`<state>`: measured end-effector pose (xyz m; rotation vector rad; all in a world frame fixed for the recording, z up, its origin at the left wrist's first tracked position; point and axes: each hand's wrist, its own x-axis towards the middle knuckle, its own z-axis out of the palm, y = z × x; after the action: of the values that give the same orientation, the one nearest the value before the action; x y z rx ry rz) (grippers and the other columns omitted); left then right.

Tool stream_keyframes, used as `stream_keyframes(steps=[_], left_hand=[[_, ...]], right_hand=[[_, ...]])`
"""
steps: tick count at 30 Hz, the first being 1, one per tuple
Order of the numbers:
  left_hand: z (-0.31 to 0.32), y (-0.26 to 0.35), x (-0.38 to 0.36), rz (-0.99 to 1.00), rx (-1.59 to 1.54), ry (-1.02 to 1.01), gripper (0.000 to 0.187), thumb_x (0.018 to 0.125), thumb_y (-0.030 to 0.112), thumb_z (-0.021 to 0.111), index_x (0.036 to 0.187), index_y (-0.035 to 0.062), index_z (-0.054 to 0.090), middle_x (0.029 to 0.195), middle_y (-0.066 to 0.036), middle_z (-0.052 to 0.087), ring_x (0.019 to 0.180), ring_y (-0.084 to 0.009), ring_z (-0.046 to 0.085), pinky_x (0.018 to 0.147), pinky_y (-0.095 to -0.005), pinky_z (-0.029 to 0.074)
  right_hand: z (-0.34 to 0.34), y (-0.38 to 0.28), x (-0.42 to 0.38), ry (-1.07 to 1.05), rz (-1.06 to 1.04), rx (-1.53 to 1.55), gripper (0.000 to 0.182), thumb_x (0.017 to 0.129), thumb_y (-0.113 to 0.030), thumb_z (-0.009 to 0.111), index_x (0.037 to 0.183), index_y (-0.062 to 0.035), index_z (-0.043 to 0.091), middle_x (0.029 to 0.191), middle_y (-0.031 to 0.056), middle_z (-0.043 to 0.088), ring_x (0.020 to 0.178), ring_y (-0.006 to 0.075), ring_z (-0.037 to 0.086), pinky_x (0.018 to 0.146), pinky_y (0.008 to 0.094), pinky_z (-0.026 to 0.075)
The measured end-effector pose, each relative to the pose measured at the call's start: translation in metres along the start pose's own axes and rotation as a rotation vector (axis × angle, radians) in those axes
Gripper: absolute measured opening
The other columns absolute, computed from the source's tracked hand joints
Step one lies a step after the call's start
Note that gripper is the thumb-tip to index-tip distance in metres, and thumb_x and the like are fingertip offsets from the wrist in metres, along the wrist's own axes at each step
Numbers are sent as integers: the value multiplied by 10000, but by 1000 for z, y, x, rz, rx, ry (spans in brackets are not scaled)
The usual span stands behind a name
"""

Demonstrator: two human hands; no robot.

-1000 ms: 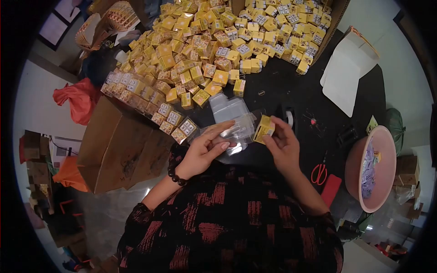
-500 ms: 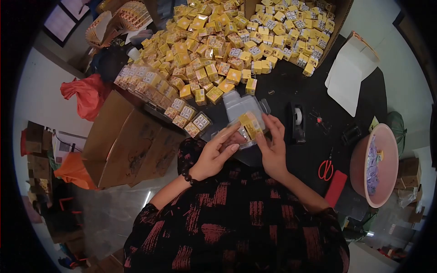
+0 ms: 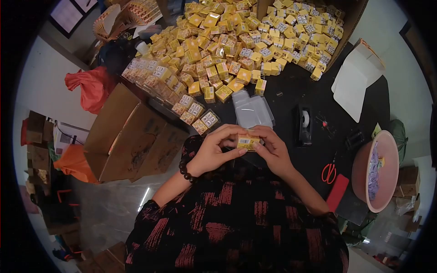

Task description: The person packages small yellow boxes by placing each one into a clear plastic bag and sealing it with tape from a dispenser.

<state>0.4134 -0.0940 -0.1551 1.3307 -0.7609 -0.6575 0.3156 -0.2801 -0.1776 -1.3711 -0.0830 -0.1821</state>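
Observation:
Close to my body, a small yellow box (image 3: 247,142) with a barcode on its near side is held between both hands. My left hand (image 3: 215,148) has its fingers along the box's left end and top, its thumb at the lower edge. On the other end, my right hand (image 3: 275,150) grips with thumb and curled fingers. Just beyond the hands lie clear plastic packs (image 3: 253,111) on the black table. Left of them, small boxes with grey-white round marks (image 3: 209,119) stand in clear wrapping.
A large heap of yellow boxes (image 3: 218,45) covers the back of the table (image 3: 291,107). To the right are a tape dispenser (image 3: 303,125), red-handled scissors (image 3: 328,173), a white card tray (image 3: 359,73) and a pink basin (image 3: 395,170). A cardboard carton (image 3: 132,136) stands left.
The yellow box has turned so its barcode side faces me, and it sits lower and nearer. My hands have closed in around it from both ends. The view has shifted slightly.

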Motion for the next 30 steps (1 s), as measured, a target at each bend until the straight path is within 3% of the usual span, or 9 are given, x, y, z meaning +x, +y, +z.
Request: stream_keyframes(steps=[5, 7, 9, 11, 18, 21, 24, 26, 30], left_hand=[[4, -3, 2, 6, 177, -29, 533, 830, -51, 650, 1296, 55, 414, 1278, -112, 477, 1131, -190, 540, 882, -300, 501], [11, -9, 3, 50, -83, 82, 467, 823, -53, 656, 1191, 61, 393, 1263, -123, 487, 1127, -186, 544, 854, -290, 503], [13, -10, 5, 47, -22, 75, 471, 816, -54, 663, 1161, 74, 369, 1259, -129, 490, 1121, -185, 547, 844, -287, 502], [14, -11, 6, 47, 40, 68, 478, 810, -54, 670, 1130, 87, 344, 1255, -134, 493, 1114, -185, 551, 835, -284, 501], [15, -7, 12, 88, 154, 38, 520, 804, -22, 695, 1185, 82, 355, 1232, -120, 518, 1090, -178, 564, 837, -288, 484], [15, -5, 16, 59, 151, 11, 499, 818, 4, 689, 1221, 57, 399, 1216, -108, 534, 1101, -170, 562, 817, -273, 484], [8, -5, 21, 52, 293, -67, 444, 846, 10, 656, 1232, 45, 439, 1232, -115, 529, 1103, -176, 563, 824, -280, 490], [7, -8, 24, 72, 400, -123, 416, 862, 14, 636, 1236, 42, 455, 1244, -118, 524, 1102, -180, 564, 834, -285, 493], [3, -31, 21, -47, -277, 256, 275, 880, -9, 592, 1121, 43, 469, 1223, -114, 520, 1091, -179, 559, 885, -285, 488]], right_hand=[[0, -7, 3, 9, -36, 26, 213, 907, 29, 521, 1118, 3, 542, 1233, 132, 504, 1203, 197, 480, 1020, 349, 398], [-7, -5, 6, 6, -71, 108, 209, 903, 25, 537, 1110, 1, 553, 1192, 128, 533, 1174, 197, 505, 1009, 342, 411], [-9, -6, 10, 6, -102, 192, 205, 898, 22, 554, 1101, 0, 564, 1151, 124, 562, 1146, 197, 531, 998, 334, 424], [-5, -10, 17, 50, 42, 41, 203, 870, -37, 645, 1066, 1, 610, 981, 63, 624, 956, 134, 607, 834, 271, 496], [-16, -12, 21, 88, 65, -85, 117, 861, -50, 665, 966, -5, 693, 909, 46, 599, 812, 84, 589, 723, 225, 468], [-24, -10, 20, 10, 61, -82, 136, 868, -59, 656, 990, -10, 689, 922, 48, 600, 837, 102, 597, 737, 239, 474], [-30, -21, 22, -84, -113, -380, 135, 881, -63, 633, 996, -12, 682, 949, 69, 606, 860, 148, 606, 756, 257, 480], [-44, -27, 25, -281, -46, -389, 210, 873, -15, 594, 1077, -7, 643, 1086, 111, 603, 1094, 235, 567, 920, 329, 459], [-121, -20, 80, -53, -234, -978, 350, 804, 51, 578, 1146, -22, 600, 1194, 118, 569, 1088, 291, 557, 928, 374, 454]])
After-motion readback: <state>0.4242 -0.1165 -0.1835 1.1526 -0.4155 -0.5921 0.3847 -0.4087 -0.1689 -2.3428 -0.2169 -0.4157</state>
